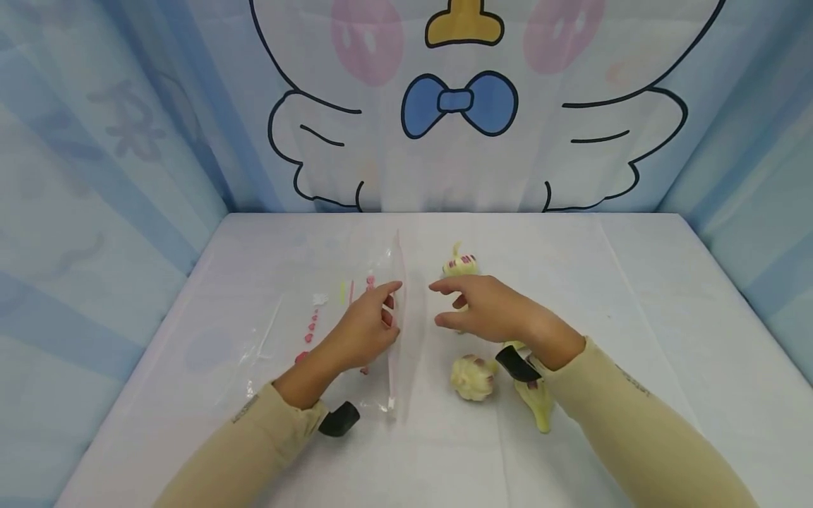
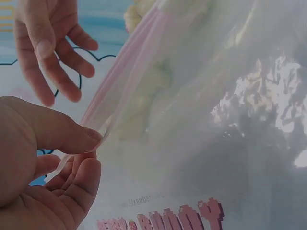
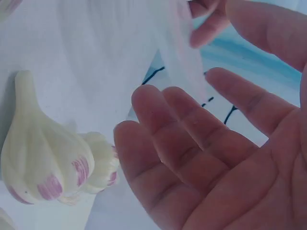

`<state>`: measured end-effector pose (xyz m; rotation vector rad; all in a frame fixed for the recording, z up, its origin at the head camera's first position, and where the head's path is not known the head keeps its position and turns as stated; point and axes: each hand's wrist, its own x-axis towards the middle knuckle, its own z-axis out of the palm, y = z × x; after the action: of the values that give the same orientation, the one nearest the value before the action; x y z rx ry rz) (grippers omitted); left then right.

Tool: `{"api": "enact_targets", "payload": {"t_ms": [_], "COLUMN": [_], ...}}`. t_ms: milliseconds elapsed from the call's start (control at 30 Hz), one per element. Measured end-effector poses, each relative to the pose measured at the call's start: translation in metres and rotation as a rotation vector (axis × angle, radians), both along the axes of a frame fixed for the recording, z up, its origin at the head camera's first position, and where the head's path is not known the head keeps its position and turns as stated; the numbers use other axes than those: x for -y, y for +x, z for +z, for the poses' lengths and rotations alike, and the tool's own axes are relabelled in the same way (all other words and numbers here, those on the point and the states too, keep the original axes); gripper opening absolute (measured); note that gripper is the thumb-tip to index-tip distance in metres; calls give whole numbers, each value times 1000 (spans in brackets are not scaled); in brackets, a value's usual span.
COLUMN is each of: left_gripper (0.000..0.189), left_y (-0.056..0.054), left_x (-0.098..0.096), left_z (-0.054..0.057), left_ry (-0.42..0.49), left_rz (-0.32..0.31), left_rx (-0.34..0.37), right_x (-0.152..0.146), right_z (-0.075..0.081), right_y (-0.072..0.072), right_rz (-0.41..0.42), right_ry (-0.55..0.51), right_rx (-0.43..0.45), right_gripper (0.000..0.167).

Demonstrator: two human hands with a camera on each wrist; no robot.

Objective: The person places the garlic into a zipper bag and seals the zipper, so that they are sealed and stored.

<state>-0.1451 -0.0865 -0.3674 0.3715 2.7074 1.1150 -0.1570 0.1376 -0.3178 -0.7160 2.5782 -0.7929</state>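
Observation:
My left hand point(image 1: 365, 328) pinches the pink-edged opening of a clear plastic zip bag point(image 2: 230, 163) between thumb and fingers. The bag has pink lettering and small pink pictures printed on it. Across from that edge, my right hand point(image 1: 492, 307) hovers with fingers spread and nothing in its palm point(image 3: 240, 177). Around it are several garlic bulbs, pale with purple patches: one at the back point(image 1: 466, 265), a round one point(image 1: 473, 379) in front, and a long-necked one point(image 1: 536, 406) partly hidden by the right wrist. The right wrist view shows a bulb point(image 3: 45, 153) close beside the fingers.
A white cloth covers the table point(image 1: 635, 296). Behind it hangs a blue and white curtain point(image 1: 457, 169) with a cartoon figure, and similar curtains close in both sides. A black wrist strap point(image 1: 339, 419) shows at the left sleeve.

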Motion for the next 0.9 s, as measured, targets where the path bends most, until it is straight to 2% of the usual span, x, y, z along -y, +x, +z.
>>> {"api": "enact_targets", "payload": {"t_ms": [433,567,733,900], "left_gripper": [88,90,89,84], "left_y": [6,9,11,11], "left_x": [-8,-10,-10,-5], "left_z": [17,22,25,29], "left_ry": [67,59,54,36], "left_rz": [-24,-36,-48,-80], "left_rx": [8,-15,-47,-143], "right_x": [22,27,32,33], "right_z": [-11,-12,-14,-15], "right_y": [-1,1,3,4], "right_rz": [10,-6,-76,-140], "right_ry": [-175,-197,-201,-190], "right_rx": [-75,-69,-65,-103], "right_gripper": [59,59,55,52]}}
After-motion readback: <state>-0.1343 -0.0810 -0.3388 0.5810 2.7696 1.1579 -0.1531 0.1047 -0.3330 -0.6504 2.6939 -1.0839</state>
